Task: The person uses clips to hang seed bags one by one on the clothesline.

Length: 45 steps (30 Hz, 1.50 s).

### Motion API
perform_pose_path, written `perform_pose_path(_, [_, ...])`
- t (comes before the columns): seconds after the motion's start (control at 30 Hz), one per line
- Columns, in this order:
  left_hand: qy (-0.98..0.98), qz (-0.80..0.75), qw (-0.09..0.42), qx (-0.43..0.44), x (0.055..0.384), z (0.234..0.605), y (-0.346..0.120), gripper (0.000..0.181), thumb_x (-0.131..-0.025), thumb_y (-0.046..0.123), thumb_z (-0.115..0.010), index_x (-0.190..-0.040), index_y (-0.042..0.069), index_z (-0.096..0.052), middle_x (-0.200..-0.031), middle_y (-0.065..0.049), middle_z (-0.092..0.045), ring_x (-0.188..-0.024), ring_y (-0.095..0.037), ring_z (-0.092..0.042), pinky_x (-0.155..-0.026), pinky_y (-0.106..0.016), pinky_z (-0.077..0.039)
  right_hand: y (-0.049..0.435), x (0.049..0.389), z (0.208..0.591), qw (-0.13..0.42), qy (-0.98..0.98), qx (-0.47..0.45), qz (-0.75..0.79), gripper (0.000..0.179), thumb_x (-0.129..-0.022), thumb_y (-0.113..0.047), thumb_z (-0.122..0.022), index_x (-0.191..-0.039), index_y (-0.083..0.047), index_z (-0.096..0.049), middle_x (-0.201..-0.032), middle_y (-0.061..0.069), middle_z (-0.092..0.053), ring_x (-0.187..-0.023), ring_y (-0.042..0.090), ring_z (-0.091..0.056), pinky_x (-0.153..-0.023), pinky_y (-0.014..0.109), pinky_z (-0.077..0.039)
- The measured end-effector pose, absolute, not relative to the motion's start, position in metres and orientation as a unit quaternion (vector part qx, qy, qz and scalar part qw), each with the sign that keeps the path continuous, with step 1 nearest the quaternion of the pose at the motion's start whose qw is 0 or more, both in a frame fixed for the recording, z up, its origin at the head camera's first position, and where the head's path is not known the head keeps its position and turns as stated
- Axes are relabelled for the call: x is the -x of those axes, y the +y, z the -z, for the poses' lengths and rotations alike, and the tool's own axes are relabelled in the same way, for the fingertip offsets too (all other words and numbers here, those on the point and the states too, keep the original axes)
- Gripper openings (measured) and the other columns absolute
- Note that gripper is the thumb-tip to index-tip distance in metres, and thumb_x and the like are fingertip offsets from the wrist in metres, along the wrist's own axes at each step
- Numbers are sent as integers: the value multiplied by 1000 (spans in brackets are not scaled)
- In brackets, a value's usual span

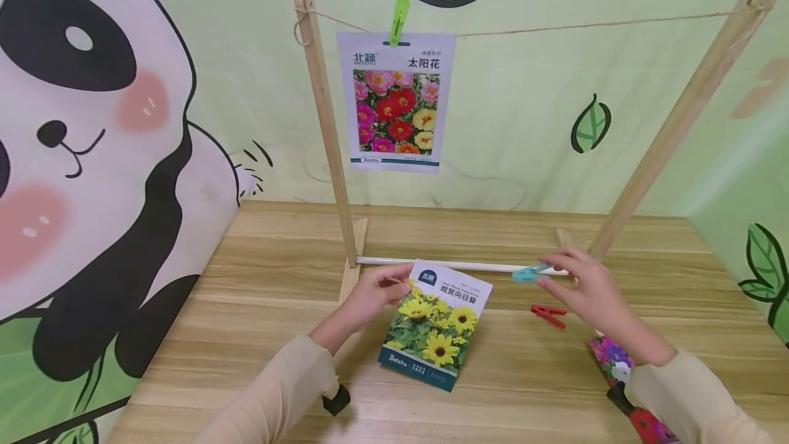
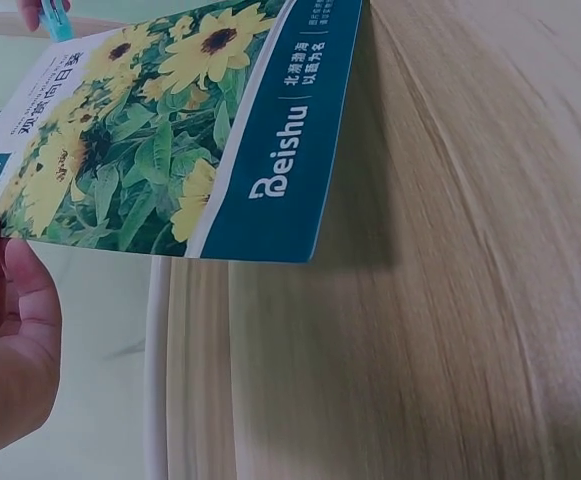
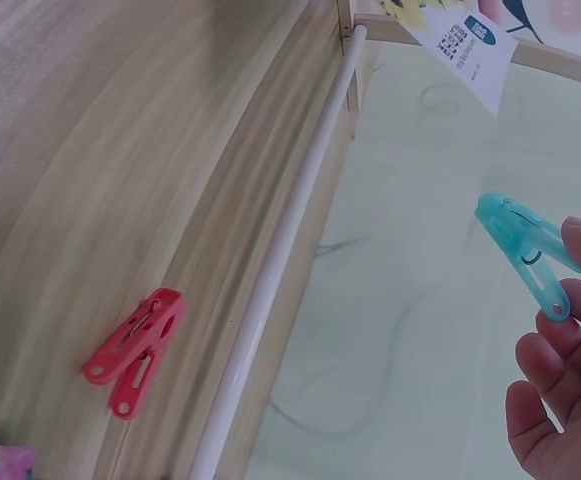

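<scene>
Between thumb and fingers, my left hand [image 1: 380, 291] pinches the upper left edge of a seed packet [image 1: 436, 324] printed with yellow sunflowers. The packet is tilted above the table, as the left wrist view shows. My right hand [image 1: 585, 290] pinches a light-blue clothespin [image 3: 522, 250] by its handle ends, to the right of the packet and apart from it. On the table below that hand lies a red clothespin [image 1: 548, 316]. Behind, a second packet [image 1: 397, 108] with red and pink flowers hangs from a twine line [image 1: 555, 27], held by a green clothespin [image 1: 399, 16].
Two wooden posts [image 1: 327, 129] carry the twine, and a white rod [image 1: 444, 264] joins their feet. Partly hidden by the right sleeve, a colourful flower-printed packet [image 1: 607, 358] lies at the right. A cloth wall with a panda print [image 1: 92, 156] stands behind the table [image 1: 246, 334].
</scene>
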<state>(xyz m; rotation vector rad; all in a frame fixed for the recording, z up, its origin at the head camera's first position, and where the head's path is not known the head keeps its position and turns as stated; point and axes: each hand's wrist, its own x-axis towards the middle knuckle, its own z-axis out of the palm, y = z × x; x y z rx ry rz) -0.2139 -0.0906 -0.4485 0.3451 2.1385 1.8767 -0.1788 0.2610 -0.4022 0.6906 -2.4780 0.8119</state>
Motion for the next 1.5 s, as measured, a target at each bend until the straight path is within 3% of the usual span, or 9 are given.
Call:
perform_pose_path(0.27, [730,-661,129,-115,213,444,-89,43,-104,-8,-57,-146,-12,-54,-102,-6,-60,-84,-7,-56,-72,-20,-50,259,184,398,235,-889,-262,-291,37,-76,9,-87,-112,8,-76,-105,17,-73,-83,8,-58,-68,27,-53])
perform_pose_path(0.43, [727,-666,125,-106,215,444,-89,43,-104,-10,-56,-147,-12,-53,-102,-3,-60,-83,-7,-54,-70,-18,-49,257,186,395,241,-886,-266,-293,38,-76,11,-87,-112,8,-77,-104,15,-72,-85,12,-61,-71,19,-54])
perform_pose_path(0.67, [732,-667,107,-89,216,443,-92,42,-104,-9,-57,-146,-10,-55,-106,-7,-62,-84,-10,-54,-70,-19,-49,255,187,389,237,-889,-268,-285,37,-78,9,-86,-113,9,-76,-108,19,-72,-86,34,-71,-69,34,-58])
perform_pose_path(0.8, [730,-671,100,-86,216,440,-92,42,-104,-10,-56,-146,-11,-55,-106,-8,-61,-85,-10,-54,-71,-20,-49,254,188,386,247,-883,-277,-289,32,-84,1,-86,-113,9,-76,-107,17,-71,-83,30,-67,-67,28,-52])
perform_pose_path(1.0, [729,-673,97,-82,217,438,-92,43,-104,-9,-56,-147,-11,-54,-109,-8,-60,-87,-8,-55,-73,-20,-51,253,190,384,258,-874,-290,-292,33,-95,-18,-82,-114,8,-76,-106,17,-71,-81,29,-64,-64,30,-50])
perform_pose_path(1.13, [727,-675,91,-88,217,436,-93,43,-104,-10,-56,-146,-12,-53,-106,-7,-61,-85,-7,-56,-73,-21,-51,252,190,380,255,-875,-286,-296,31,-92,-9,-83,-116,9,-75,-107,19,-72,-84,34,-65,-63,29,-49])
perform_pose_path(1.33, [726,-679,78,-83,218,432,-95,42,-103,-11,-56,-145,-13,-55,-107,-8,-62,-83,-7,-56,-71,-22,-50,250,192,374,257,-877,-279,-295,37,-80,9,-85,-116,9,-75,-108,19,-72,-83,24,-59,-67,23,-45])
perform_pose_path(1.5, [717,-689,73,-79,219,429,-95,42,-103,-11,-56,-145,-13,-55,-107,-8,-62,-83,-6,-57,-71,-22,-50,249,194,371,265,-867,-292,-305,29,-91,-6,-83,-114,9,-75,-107,20,-72,-79,23,-55,-69,18,-41])
